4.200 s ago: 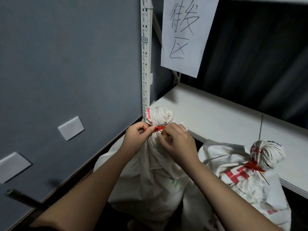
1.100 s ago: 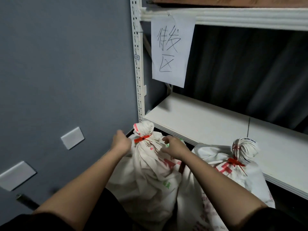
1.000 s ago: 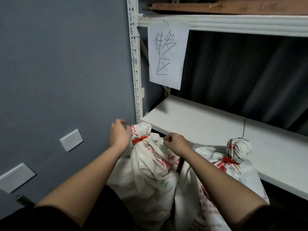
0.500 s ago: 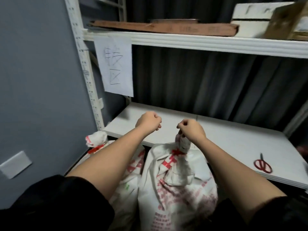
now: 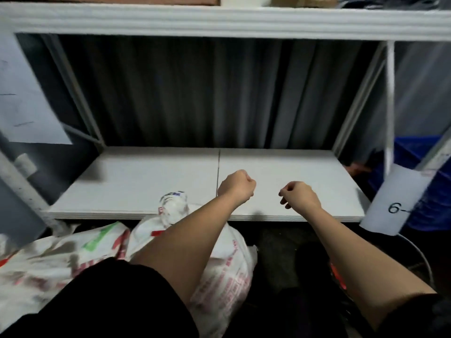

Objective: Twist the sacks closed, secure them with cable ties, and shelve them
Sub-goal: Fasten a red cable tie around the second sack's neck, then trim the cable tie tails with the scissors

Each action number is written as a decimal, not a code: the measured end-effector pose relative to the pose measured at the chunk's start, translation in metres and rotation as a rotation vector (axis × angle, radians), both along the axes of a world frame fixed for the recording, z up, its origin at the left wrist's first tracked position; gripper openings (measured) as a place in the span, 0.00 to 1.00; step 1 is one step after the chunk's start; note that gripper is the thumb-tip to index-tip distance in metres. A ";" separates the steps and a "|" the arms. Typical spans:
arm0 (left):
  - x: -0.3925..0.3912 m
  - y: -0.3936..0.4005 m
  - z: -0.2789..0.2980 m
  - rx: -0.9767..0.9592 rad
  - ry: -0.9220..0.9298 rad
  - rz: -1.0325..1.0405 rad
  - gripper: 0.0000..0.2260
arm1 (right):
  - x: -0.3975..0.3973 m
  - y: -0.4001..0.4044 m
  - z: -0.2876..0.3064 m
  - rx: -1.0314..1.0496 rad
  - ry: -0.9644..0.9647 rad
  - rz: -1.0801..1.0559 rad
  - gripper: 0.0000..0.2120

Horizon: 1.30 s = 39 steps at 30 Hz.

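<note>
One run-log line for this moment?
left hand: fist, empty | right hand: curled, empty | sacks: below shelf

A white metal shelving rack [image 5: 219,20] fills the dim view, grey pleated curtain [image 5: 207,93] at twelve o'clock, blue plastic crate [image 5: 419,181] at three o'clock.

Dim, motion-blurred left edge (wide-angle bowing)

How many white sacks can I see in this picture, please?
2. One sack stands below the shelf edge, partly behind the left forearm, with its twisted top reaching the edge. A second sack lies at lower left. Others may be hidden out of frame.
</note>
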<state>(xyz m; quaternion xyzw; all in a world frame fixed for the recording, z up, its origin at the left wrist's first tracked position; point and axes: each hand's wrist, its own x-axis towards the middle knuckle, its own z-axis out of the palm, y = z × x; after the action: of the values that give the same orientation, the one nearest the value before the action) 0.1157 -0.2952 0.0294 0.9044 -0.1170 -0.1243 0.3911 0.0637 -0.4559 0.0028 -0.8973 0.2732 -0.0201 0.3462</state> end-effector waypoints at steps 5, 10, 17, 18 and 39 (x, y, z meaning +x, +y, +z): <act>0.016 -0.078 -0.046 0.073 0.078 -0.117 0.08 | 0.013 -0.077 -0.057 0.022 0.094 -0.119 0.08; 0.044 -0.137 -0.097 0.121 0.121 -0.186 0.06 | 0.038 -0.139 -0.118 -0.003 0.158 -0.183 0.08; 0.081 -0.185 -0.165 0.165 0.157 -0.200 0.09 | 0.083 -0.188 -0.191 -0.079 0.242 -0.239 0.13; 0.084 -0.189 -0.172 0.166 0.160 -0.201 0.09 | 0.089 -0.192 -0.199 -0.102 0.240 -0.242 0.14; 0.092 -0.167 -0.165 0.155 0.168 -0.252 0.06 | 0.101 -0.186 -0.217 -0.294 0.346 -0.259 0.23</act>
<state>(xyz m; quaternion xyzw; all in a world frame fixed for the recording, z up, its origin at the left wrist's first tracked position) 0.2074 -0.4624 -0.1353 0.8965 -0.1863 -0.2559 0.3099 0.1643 -0.6423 -0.2142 -0.8856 0.4350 0.0501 0.1548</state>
